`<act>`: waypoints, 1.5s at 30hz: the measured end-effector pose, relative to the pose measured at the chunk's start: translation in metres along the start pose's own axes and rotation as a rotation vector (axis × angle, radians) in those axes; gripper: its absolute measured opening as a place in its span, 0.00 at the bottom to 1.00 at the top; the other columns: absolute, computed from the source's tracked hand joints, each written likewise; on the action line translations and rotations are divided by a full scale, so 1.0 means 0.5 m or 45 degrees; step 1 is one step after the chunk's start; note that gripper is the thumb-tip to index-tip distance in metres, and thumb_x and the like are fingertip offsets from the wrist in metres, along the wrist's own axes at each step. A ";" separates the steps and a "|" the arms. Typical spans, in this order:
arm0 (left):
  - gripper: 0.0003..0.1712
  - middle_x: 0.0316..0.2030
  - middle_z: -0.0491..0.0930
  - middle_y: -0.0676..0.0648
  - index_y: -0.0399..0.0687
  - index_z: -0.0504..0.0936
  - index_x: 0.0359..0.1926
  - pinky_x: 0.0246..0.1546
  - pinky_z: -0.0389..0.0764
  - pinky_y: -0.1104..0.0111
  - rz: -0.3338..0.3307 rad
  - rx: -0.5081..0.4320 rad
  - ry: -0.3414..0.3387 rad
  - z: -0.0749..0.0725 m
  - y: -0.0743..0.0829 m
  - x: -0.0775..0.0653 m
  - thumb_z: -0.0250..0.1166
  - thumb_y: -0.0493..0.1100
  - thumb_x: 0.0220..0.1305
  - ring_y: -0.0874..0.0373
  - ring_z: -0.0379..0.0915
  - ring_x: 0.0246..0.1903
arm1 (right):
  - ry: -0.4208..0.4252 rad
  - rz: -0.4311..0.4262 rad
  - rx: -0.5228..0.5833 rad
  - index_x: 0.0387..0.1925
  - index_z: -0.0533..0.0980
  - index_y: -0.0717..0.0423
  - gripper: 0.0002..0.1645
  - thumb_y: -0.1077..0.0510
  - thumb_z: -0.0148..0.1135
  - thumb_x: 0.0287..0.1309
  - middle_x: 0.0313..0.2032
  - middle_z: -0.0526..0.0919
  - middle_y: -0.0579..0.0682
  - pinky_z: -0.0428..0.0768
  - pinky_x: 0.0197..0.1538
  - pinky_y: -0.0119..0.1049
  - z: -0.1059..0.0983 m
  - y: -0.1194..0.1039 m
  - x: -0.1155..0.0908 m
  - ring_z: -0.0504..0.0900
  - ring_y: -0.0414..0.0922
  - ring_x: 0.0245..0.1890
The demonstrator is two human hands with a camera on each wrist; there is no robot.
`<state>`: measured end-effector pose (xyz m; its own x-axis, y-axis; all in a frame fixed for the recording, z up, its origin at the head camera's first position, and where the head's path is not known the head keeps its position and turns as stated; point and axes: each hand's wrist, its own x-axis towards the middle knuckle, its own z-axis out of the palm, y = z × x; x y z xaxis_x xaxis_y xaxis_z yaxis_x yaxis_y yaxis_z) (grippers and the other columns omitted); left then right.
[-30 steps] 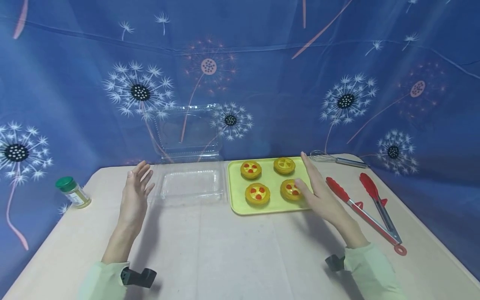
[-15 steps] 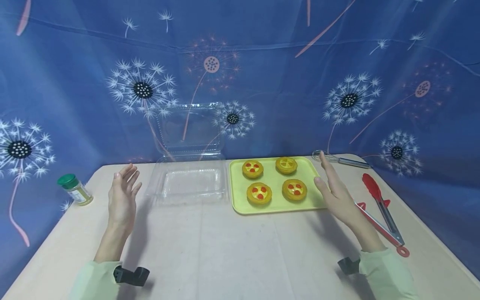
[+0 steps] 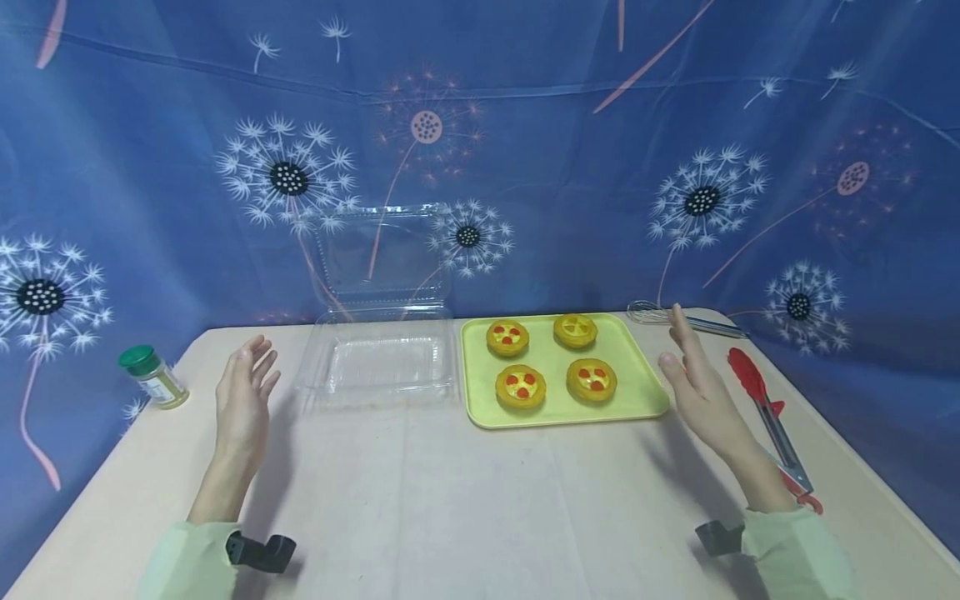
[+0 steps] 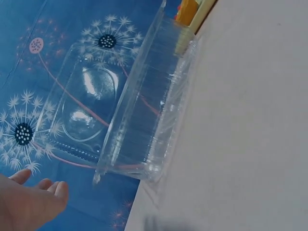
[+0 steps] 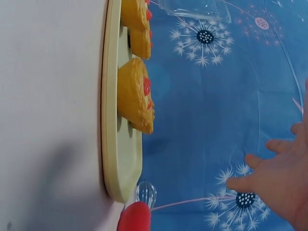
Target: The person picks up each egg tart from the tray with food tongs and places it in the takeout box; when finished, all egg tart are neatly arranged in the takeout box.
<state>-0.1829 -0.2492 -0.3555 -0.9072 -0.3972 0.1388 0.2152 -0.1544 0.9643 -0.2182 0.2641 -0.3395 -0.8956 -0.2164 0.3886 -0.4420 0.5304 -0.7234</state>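
My left hand (image 3: 243,404) hovers over the table left of a clear plastic clamshell box (image 3: 386,362), its fingers relaxed and holding nothing. The box stands with its lid raised against the backdrop, and in the left wrist view the hand (image 4: 33,199) shows beside it. Right of the box lies a yellow tray (image 3: 555,408) bearing several egg tarts, among them a front-right tart (image 3: 592,380) with red pieces on top. Just past the tray's right end is my right hand (image 3: 708,404), fingers extended, holding nothing. It covers part of the red-tipped tongs (image 3: 765,408) in the head view.
A whisk (image 3: 697,321) lies at the back right, partly behind the right hand. At the far left stands a green-capped seasoning jar (image 3: 153,379). A blue dandelion-print curtain (image 3: 540,167) hangs along the table's back edge.
My right hand has moved right, off the tray's edge and in front of the tongs. My left hand has shifted left, away from the clear box. Both are still without anything in them.
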 end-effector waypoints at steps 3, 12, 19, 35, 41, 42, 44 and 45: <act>0.26 0.67 0.58 0.47 0.50 0.60 0.68 0.75 0.58 0.66 -0.035 0.079 -0.026 -0.008 -0.005 0.002 0.37 0.57 0.78 0.52 0.49 0.73 | 0.000 0.032 -0.015 0.76 0.33 0.34 0.39 0.53 0.40 0.77 0.77 0.38 0.53 0.42 0.67 0.77 -0.010 0.004 -0.003 0.41 0.64 0.74; 0.37 0.73 0.45 0.37 0.40 0.45 0.76 0.76 0.57 0.59 -0.135 0.331 -0.082 -0.030 -0.017 0.011 0.45 0.52 0.77 0.45 0.46 0.73 | 0.003 0.075 0.001 0.76 0.31 0.36 0.40 0.53 0.39 0.77 0.77 0.35 0.56 0.43 0.63 0.81 -0.040 0.023 -0.018 0.38 0.65 0.74; 0.37 0.73 0.45 0.35 0.37 0.43 0.76 0.58 0.72 0.86 -0.169 0.460 -0.163 -0.048 -0.035 0.018 0.47 0.48 0.77 0.48 0.54 0.67 | 0.002 0.084 -0.015 0.76 0.30 0.32 0.39 0.53 0.38 0.78 0.77 0.33 0.48 0.45 0.61 0.81 -0.060 0.038 -0.029 0.36 0.60 0.75; 0.32 0.66 0.61 0.28 0.28 0.52 0.72 0.52 0.79 0.83 -0.224 0.514 -0.164 -0.029 -0.057 0.040 0.50 0.38 0.75 0.81 0.72 0.38 | 0.025 0.166 -0.039 0.76 0.28 0.33 0.39 0.53 0.37 0.78 0.77 0.31 0.52 0.34 0.64 0.79 -0.098 0.056 -0.051 0.33 0.62 0.74; 0.29 0.51 0.81 0.44 0.26 0.61 0.68 0.48 0.82 0.80 -0.250 0.527 -0.125 -0.030 -0.062 0.046 0.54 0.38 0.73 0.79 0.77 0.36 | 0.014 0.210 -0.056 0.75 0.27 0.35 0.40 0.52 0.37 0.78 0.76 0.31 0.57 0.35 0.63 0.80 -0.101 0.070 -0.062 0.33 0.64 0.73; 0.28 0.48 0.82 0.48 0.26 0.61 0.68 0.48 0.82 0.80 -0.258 0.522 -0.124 -0.032 -0.062 0.048 0.54 0.37 0.73 0.79 0.77 0.36 | 0.013 0.218 -0.059 0.75 0.26 0.35 0.40 0.52 0.37 0.77 0.76 0.31 0.57 0.35 0.63 0.80 -0.102 0.073 -0.063 0.33 0.64 0.73; 0.28 0.42 0.83 0.56 0.26 0.62 0.68 0.49 0.82 0.80 -0.271 0.516 -0.130 -0.034 -0.062 0.051 0.55 0.37 0.73 0.79 0.78 0.35 | 0.019 0.224 -0.072 0.75 0.27 0.35 0.41 0.52 0.38 0.77 0.76 0.31 0.58 0.35 0.63 0.81 -0.104 0.076 -0.066 0.33 0.65 0.73; 0.28 0.41 0.83 0.57 0.25 0.62 0.68 0.49 0.82 0.80 -0.278 0.496 -0.136 -0.035 -0.063 0.053 0.55 0.36 0.72 0.79 0.78 0.35 | 0.022 0.225 -0.078 0.75 0.27 0.35 0.41 0.52 0.38 0.77 0.76 0.32 0.59 0.35 0.63 0.80 -0.106 0.078 -0.068 0.33 0.65 0.73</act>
<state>-0.2075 -0.2709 -0.3859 -0.9528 -0.2945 -0.0740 -0.1184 0.1360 0.9836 -0.2025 0.3354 -0.3508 -0.9577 -0.1017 0.2691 -0.2739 0.6079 -0.7453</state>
